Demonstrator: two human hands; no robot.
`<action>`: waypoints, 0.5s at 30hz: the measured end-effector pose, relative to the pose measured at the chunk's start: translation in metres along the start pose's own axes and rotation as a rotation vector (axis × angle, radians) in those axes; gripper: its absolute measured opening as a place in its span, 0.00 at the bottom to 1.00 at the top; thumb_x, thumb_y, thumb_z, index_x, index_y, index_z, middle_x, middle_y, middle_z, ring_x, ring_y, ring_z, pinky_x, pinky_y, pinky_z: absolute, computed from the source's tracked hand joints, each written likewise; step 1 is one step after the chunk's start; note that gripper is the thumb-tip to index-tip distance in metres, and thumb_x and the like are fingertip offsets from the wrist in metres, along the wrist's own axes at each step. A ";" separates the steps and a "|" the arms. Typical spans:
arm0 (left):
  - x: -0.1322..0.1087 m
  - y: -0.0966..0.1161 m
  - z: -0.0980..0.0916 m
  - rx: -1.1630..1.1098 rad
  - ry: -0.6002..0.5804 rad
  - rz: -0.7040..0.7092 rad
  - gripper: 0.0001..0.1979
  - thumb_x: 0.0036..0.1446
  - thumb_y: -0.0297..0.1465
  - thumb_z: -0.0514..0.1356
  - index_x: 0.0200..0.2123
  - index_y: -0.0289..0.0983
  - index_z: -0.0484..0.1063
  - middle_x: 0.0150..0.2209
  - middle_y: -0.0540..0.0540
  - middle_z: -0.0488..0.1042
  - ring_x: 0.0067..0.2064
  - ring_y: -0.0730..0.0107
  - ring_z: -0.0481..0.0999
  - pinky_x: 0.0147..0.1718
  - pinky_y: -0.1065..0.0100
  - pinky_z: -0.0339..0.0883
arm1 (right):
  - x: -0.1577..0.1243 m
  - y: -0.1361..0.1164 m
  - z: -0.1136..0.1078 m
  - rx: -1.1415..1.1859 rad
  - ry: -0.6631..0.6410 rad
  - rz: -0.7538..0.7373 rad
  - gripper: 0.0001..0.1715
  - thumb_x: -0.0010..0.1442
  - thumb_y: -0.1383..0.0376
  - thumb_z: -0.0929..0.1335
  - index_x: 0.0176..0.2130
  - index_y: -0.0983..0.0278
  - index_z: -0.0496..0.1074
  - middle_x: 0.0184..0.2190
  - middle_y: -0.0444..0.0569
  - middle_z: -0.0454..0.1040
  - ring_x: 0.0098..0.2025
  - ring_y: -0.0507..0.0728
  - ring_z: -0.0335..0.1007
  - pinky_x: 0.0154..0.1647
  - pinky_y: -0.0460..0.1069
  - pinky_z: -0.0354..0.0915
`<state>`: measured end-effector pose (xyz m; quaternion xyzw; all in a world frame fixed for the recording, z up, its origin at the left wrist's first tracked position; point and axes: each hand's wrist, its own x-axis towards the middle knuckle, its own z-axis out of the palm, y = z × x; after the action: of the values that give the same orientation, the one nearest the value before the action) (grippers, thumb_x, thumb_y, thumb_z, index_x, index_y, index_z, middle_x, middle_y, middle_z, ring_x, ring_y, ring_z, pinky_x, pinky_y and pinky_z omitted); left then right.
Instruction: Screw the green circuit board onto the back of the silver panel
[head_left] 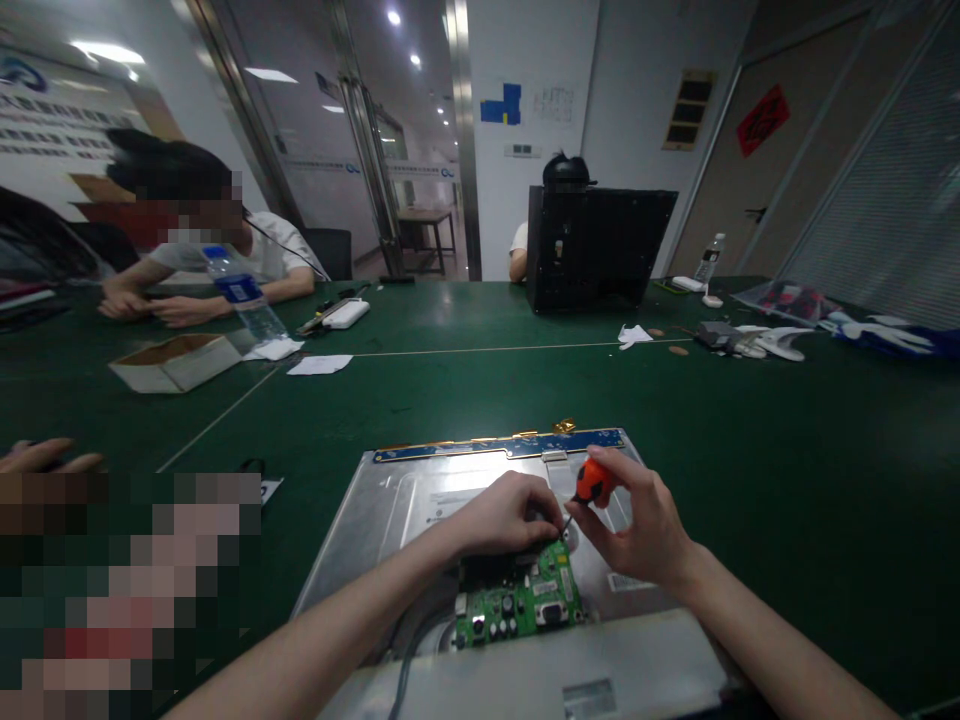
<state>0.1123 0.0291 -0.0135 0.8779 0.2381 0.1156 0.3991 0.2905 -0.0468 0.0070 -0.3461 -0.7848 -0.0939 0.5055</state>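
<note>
My right hand (641, 520) grips a short screwdriver (592, 482) by its orange and black handle. The screwdriver is tilted, its thin shaft pointing down and left to the top corner of a green circuit board (517, 600). Beside that tip, my left hand (514, 512) has its fingers pinched together over the board's upper edge; whatever they hold is hidden. The board lies on the silvery metal back of a display panel (390, 500). Along the panel's far edge runs a narrow blue circuit strip (480, 447). A grey cable (409, 650) passes under my left forearm.
On the green table (420, 390) stand an open cardboard box (178, 362), a water bottle (244, 297) and a large black panel (600, 250). White gloves (772, 342) lie at right. One person (195, 220) sits across at left; another is partly hidden behind the black panel. A hand (45, 458) shows at far left.
</note>
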 end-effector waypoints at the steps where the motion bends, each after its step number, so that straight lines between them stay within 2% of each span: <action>1: 0.000 0.000 0.000 0.003 0.001 -0.001 0.06 0.50 0.22 0.63 0.33 0.35 0.78 0.31 0.50 0.77 0.34 0.69 0.74 0.34 0.72 0.64 | 0.000 0.000 0.000 0.003 -0.003 0.004 0.32 0.60 0.69 0.65 0.61 0.63 0.53 0.29 0.44 0.71 0.22 0.51 0.65 0.19 0.46 0.64; 6: -0.001 0.002 0.001 -0.003 0.015 -0.010 0.06 0.50 0.23 0.63 0.33 0.34 0.79 0.31 0.48 0.77 0.33 0.68 0.74 0.33 0.72 0.64 | -0.002 -0.001 -0.001 0.059 -0.018 0.024 0.34 0.58 0.72 0.64 0.61 0.66 0.52 0.32 0.47 0.73 0.23 0.51 0.67 0.21 0.47 0.68; 15: 0.000 0.002 -0.001 0.014 0.002 0.002 0.08 0.49 0.22 0.63 0.34 0.35 0.79 0.31 0.50 0.77 0.34 0.69 0.74 0.34 0.72 0.64 | -0.001 0.000 0.001 -0.001 0.020 0.002 0.34 0.59 0.71 0.66 0.61 0.64 0.52 0.28 0.43 0.71 0.21 0.50 0.65 0.20 0.45 0.66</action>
<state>0.1125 0.0283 -0.0117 0.8808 0.2382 0.1155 0.3926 0.2902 -0.0472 0.0059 -0.3461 -0.7794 -0.0973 0.5132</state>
